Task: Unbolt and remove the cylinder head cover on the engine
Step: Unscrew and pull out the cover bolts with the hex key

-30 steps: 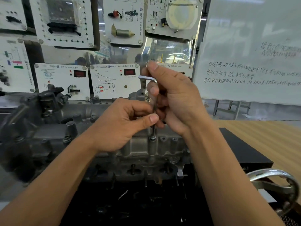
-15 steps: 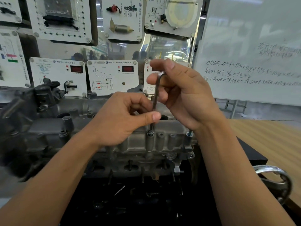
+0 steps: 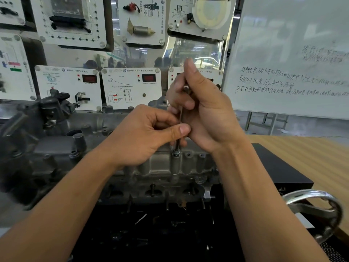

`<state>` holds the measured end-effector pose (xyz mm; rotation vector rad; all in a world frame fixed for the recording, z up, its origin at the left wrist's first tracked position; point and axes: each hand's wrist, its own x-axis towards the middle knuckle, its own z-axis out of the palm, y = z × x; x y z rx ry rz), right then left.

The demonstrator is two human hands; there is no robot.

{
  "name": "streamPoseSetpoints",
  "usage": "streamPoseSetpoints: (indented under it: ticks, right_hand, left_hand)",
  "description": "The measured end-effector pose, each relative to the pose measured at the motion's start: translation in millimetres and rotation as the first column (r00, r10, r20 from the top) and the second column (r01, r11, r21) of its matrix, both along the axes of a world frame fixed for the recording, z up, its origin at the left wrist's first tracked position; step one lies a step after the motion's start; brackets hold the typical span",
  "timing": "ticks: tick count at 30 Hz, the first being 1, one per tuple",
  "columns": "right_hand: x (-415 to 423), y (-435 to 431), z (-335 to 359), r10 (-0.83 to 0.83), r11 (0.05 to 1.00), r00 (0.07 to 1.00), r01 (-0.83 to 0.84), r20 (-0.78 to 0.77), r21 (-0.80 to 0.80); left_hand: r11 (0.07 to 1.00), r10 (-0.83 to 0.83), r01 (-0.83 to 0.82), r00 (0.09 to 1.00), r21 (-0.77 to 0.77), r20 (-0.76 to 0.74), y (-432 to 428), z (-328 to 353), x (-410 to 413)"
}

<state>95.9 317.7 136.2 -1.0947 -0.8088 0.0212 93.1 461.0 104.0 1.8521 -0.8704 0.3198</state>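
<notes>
The person's right hand [image 3: 205, 114] is curling its fingers round the upper bend of a thin, dark steel L-shaped hex key [image 3: 180, 115], thumb pointing upward, probably so the short arm can be swung like a crank. The left hand [image 3: 151, 137] is pinching the key's long shaft lower down between thumb and fingers, apparently steadying it so the tip is not slipping out of its socket.

The key is standing nearly upright, its tip sitting in a small silvery bolt [image 3: 176, 153] on top of a tall boss. That boss is rising along the near edge of the grey cast-metal cylinder head cover [image 3: 156, 164], which is lying on the dark, grimy engine [image 3: 56, 148] at the centre of the scene, directly before the person. The bolt head seems to be riding slightly proud of the boss, suggesting it is being wound out by fingers rather than by force.

A handwritten whiteboard [image 3: 292, 53] is leaning at the far right, and a chrome handwheel [image 3: 317, 210] is sitting at the near right.
</notes>
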Motion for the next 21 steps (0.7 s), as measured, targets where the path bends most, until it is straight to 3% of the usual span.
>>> streamPoseSetpoints:
  ticks: [8, 15, 21]
  right_hand:
    - [0, -17, 3, 0.049, 0.999, 0.996, -0.047, 0.081, -0.02]
    - [5, -32, 6, 0.015, 1.0, 0.996, -0.013, 0.092, -0.022]
    - [2, -13, 6, -0.049, 0.998, 0.997, 0.05, -0.053, 0.025]
  left_hand:
    - [1.0, 0.01, -0.01, 1.0, -0.021, -0.013, 1, -1, 2]
    - [0.998, 0.045, -0.045, 0.999, 0.049, -0.001, 4, 0, 1]
    - [0.998, 0.054, -0.054, 0.999, 0.013, 0.0, 2, 0, -3]
